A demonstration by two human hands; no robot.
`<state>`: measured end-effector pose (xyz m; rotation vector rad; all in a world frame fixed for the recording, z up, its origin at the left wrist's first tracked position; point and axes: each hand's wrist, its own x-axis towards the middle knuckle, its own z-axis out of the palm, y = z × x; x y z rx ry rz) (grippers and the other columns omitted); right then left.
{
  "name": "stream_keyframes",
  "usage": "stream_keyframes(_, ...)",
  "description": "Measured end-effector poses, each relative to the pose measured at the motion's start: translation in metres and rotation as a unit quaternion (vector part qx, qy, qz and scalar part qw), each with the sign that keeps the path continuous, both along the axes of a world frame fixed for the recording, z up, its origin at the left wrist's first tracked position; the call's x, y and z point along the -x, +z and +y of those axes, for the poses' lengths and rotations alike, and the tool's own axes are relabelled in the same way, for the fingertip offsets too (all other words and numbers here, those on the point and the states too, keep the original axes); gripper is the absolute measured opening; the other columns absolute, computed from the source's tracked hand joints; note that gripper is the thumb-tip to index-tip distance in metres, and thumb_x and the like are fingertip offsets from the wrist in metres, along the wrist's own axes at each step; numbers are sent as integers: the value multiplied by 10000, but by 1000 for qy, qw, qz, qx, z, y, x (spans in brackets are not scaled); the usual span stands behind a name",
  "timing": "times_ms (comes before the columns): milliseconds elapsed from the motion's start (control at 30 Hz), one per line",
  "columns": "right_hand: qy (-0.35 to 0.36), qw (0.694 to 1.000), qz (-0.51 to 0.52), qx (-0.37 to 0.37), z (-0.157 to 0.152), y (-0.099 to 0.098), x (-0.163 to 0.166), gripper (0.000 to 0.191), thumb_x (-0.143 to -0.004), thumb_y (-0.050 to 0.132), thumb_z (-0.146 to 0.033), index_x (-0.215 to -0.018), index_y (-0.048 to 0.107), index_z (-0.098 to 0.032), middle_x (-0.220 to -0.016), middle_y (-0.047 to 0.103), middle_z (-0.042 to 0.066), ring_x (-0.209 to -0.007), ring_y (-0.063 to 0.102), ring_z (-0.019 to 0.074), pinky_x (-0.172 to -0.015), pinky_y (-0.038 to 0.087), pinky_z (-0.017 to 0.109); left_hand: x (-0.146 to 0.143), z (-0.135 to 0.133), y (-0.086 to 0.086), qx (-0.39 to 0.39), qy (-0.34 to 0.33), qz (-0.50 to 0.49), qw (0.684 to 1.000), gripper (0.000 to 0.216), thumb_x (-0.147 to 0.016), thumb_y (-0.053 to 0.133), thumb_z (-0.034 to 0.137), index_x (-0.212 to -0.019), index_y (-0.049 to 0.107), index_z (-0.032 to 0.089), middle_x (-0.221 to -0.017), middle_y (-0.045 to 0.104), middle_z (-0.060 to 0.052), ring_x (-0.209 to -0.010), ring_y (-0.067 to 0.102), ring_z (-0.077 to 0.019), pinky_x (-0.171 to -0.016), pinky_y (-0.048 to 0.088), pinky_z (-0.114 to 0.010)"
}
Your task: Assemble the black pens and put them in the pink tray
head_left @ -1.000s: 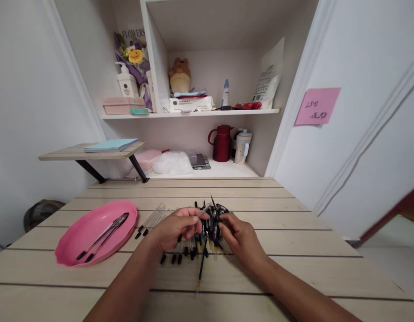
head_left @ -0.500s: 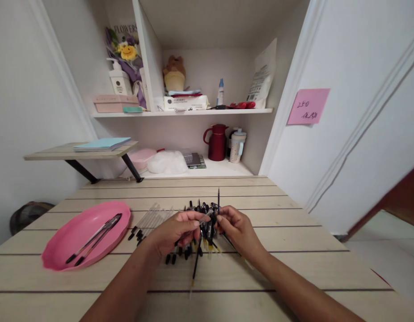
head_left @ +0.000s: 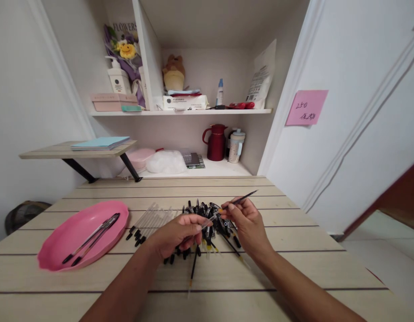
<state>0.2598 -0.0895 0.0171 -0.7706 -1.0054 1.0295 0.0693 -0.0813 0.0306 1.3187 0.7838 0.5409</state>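
Observation:
My left hand point(head_left: 182, 230) is closed around a clear pen barrel point(head_left: 209, 222), whose open end points up and to the right. Between the thumb and fingers of my right hand point(head_left: 249, 223) is a dark ink refill point(head_left: 240, 200), slanted with its tip up to the right. The refill's rear end meets or nearly meets the barrel's mouth; I cannot tell whether it is inside. Beneath both hands lies a pile of black pen parts and refills point(head_left: 223, 226). Left of it rest several clear barrels with black ends point(head_left: 153, 219), partly hidden by my left hand.
A pink scalloped tray point(head_left: 52, 232) at the left holds assembled pens point(head_left: 93, 241). Behind the slatted table point(head_left: 277, 273) stand shelves with a red jug point(head_left: 216, 143) and a pale cup point(head_left: 236, 146). A small raised shelf point(head_left: 49, 150) juts out at the back left.
My right hand has tilted the refill from upright to a rightward slant and brought its rear end up to the barrel's mouth. My left hand keeps its hold on the barrel.

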Motion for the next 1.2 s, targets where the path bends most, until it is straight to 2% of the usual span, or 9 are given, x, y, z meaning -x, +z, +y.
stream_keyframes(200,-27,1000,2,-8,-2,2,1,204,-722,584,-312,-813,466,-172,-781,607,21,-659,600,120,-600,504,259,0,0,1,-4,1,-1,1000,334,-761,468,280,-1059,553,156,-613,555,10,-365,317,-18,-346,184,-149)
stream_keyframes(767,-14,999,-18,-26,-4,4,-2,167,-715,596,-278,-813,495,-187,-753,609,9,-628,577,115,-587,468,252,-1,-1,1,-16,17,11,1000,322,-764,478,266,-1056,563,159,-617,548,7,-374,341,-19,-350,202,-145)
stream_keyframes(867,12,1000,-27,-4,-4,3,-2,163,-701,614,-281,-788,517,-183,-706,597,-8,-604,560,102,-581,447,234,-3,-1,0,-17,21,8,1000,319,-755,501,267,-1047,568,158,-617,550,5,-380,352,-21,-353,214,-144)
stream_keyframes(1033,105,992,-60,21,-6,0,2,204,-651,665,-282,-788,560,-174,-653,583,-19,-594,542,94,-581,419,217,-6,-2,-4,-4,22,-26,999,298,-743,533,266,-1015,573,150,-594,538,11,-381,372,-23,-365,249,-144)
stream_keyframes(1200,99,993,-59,34,-5,-3,-2,268,-738,562,-377,-917,555,-178,-773,607,33,-661,570,130,-614,429,257,-8,-2,-6,34,21,-104,994,249,-737,551,247,-963,580,145,-614,534,4,-439,427,-40,-403,283,-153)
